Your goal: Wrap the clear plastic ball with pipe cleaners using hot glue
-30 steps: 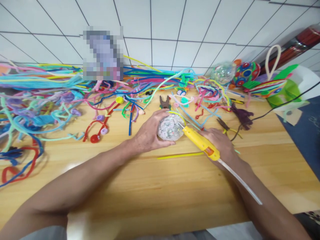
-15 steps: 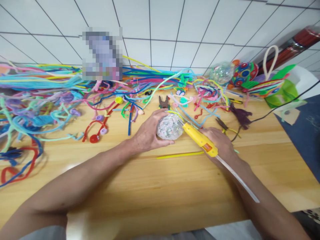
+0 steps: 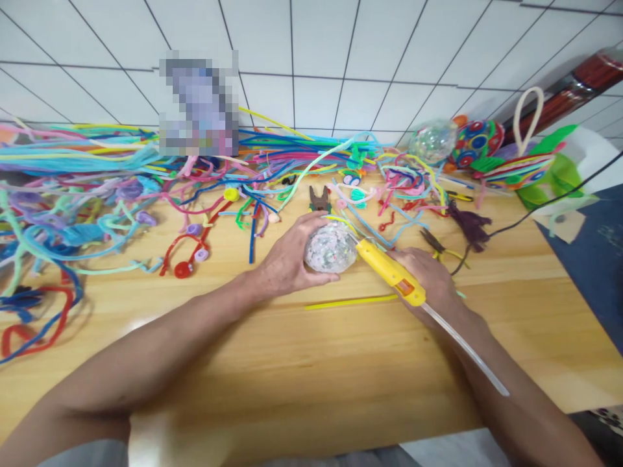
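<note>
My left hand [image 3: 287, 263] is wrapped round the left side of a clear, glittery ball [image 3: 331, 248], thumb below and fingers on top. A yellow strip [image 3: 341, 222] runs over the ball's upper edge. In my right hand [image 3: 426, 275] is a yellow glue gun [image 3: 389, 271], its tip at the ball's upper right side; a clear glue stick [image 3: 467, 350] sticks out of its back end. My right fingers are partly hidden behind the gun. A straight yellow pipe cleaner [image 3: 350, 302] lies on the table just below the ball.
Many coloured pipe cleaners [image 3: 87, 159] cover the back and left of the wooden table [image 3: 272, 370]. Pliers [image 3: 320, 198] lie behind the ball, others [image 3: 432, 241] to the right near a black cable [image 3: 530, 214]. Another clear ball [image 3: 433, 141] and a decorated ball [image 3: 474, 144] stand at the back right.
The glue gun's back end and glue stick have shifted very slightly to the right. Both hands and the ball are otherwise in the same place.
</note>
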`<action>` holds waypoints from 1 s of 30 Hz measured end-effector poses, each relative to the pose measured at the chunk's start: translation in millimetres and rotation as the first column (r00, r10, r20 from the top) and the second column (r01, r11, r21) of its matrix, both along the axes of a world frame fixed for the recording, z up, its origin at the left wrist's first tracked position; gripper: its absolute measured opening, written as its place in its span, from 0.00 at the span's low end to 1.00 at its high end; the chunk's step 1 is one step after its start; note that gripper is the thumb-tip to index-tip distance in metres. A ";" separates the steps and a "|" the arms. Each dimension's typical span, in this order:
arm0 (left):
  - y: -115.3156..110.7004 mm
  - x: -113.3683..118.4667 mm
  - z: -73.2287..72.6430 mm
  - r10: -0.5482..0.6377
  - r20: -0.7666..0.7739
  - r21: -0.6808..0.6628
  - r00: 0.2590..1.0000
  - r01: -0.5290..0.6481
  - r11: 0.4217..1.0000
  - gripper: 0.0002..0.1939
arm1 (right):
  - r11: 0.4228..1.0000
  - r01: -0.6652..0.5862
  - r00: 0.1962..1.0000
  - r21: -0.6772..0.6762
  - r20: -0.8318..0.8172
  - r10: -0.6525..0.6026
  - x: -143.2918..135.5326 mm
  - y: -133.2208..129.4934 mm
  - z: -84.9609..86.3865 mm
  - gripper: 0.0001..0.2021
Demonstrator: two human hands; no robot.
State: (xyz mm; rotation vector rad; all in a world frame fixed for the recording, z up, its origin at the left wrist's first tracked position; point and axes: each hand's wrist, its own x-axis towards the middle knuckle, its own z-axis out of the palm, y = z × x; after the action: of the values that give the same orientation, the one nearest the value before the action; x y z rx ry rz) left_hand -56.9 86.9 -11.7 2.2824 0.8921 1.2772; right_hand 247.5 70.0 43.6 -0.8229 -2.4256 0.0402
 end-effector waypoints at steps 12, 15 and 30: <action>-0.7 -0.4 1.9 -0.008 -0.021 -0.042 1.000 0.007 0.999 0.53 | 1.000 0.008 1.000 0.007 -0.020 -0.008 -0.6 1.1 -3.4 0.16; -0.7 -0.3 2.8 -0.014 -0.017 -0.049 1.000 0.013 0.999 0.53 | 0.999 -0.026 0.999 0.030 -0.027 0.027 -2.8 0.5 -1.9 0.14; -0.3 0.5 1.0 -0.014 0.006 -0.027 1.000 0.014 1.000 0.52 | 0.999 -0.030 1.000 -0.023 -0.010 0.030 1.2 -1.0 -1.9 0.17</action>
State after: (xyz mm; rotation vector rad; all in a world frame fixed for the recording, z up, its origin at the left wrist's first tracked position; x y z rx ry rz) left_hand -56.4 86.5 -10.7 2.2592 0.8844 1.2567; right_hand 248.7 69.0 41.7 -0.7945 -2.4328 0.0831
